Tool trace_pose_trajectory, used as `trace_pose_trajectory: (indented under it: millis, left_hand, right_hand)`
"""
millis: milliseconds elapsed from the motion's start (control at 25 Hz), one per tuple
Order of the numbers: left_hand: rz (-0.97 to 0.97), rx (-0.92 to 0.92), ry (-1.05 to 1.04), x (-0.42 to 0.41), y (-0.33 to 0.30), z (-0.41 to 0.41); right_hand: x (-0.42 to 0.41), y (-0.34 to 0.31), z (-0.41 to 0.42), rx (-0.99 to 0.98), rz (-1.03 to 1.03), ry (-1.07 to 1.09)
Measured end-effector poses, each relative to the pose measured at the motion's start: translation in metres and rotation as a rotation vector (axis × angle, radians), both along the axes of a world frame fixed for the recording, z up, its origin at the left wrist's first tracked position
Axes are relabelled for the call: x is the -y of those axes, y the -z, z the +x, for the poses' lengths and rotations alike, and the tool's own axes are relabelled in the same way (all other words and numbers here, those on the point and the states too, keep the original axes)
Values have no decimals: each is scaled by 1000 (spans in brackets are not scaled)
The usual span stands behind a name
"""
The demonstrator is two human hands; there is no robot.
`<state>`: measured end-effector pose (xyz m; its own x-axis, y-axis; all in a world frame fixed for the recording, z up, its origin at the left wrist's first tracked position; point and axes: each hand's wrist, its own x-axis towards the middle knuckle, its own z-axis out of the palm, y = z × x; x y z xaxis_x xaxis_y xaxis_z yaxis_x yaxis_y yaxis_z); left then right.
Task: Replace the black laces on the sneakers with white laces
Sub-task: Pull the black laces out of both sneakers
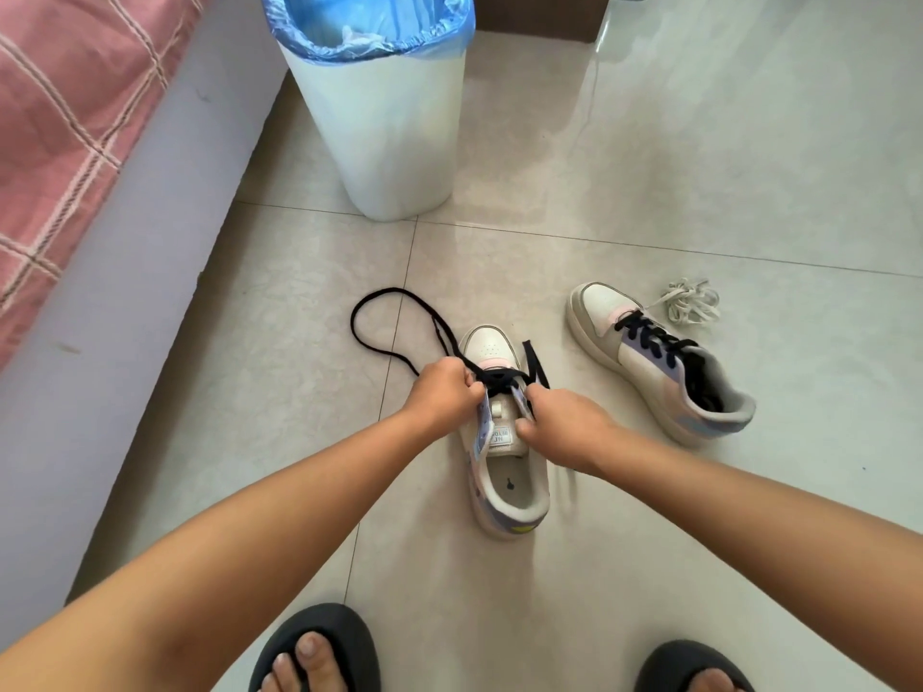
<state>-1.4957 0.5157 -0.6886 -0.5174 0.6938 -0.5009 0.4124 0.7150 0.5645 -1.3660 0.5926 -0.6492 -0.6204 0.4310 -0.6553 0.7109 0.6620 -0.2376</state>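
- While both hands work at the near sneaker (504, 472) in the lower centre of the frame, I read the left hand (442, 392) as curled tight on the black lace (394, 312) at the eyelets, and the right hand (559, 427) as pinching the same lace on the other side, thumb against the tongue.
- The freed lace loops out over the floor (699, 167) toward centre left. I judge a hard tug could snag it at the remaining crossings near the toe, or drag the shoe, since nothing pins the sole down.
- The second sneaker (659, 362), right of centre, is still fully laced in black, so the job looks early.
- The white laces (692, 302) lie bundled just beyond its toe, well apart from my hands; tangled like that, they may knot when picked up.
- The lined bin (394, 117) stands at upper centre, close enough for a flung lace end to catch on.
- Writing: the tongue label (501, 437) has small print, upside down to me; I cannot read it reliably.
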Motion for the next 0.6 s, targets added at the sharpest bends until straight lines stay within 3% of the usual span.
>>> trace_pose_trajectory:
  millis: [120,200,240,320,400,440,520,600]
  left_hand:
    - [79,-309,287,-2,-14,-6]
    - [144,-480,289,-8,-21,-13]
    - [95,-317,136,-14,-25,-14]
    - [-63,-216,36,-8,-22,-6]
    - [-181,305,-239,-6,-16,0]
    - [-176,482,-318,-5,-17,5]
    - [-121,527,-349,-4,-11,14]
    - [-74,410,-360,-2,-5,11]
  right_hand:
    - [-8,5,5,-36,184,-32]
    - [-15,2,9,-77,253,-86]
    - [-18,2,10,-100,275,-121]
    - [-20,4,11,-125,280,-172]
    - [-20,10,11,-130,248,-191]
    - [-19,14,11,-128,231,-190]
    - [-19,19,14,-118,214,-177]
    - [-20,21,17,-114,204,-157]
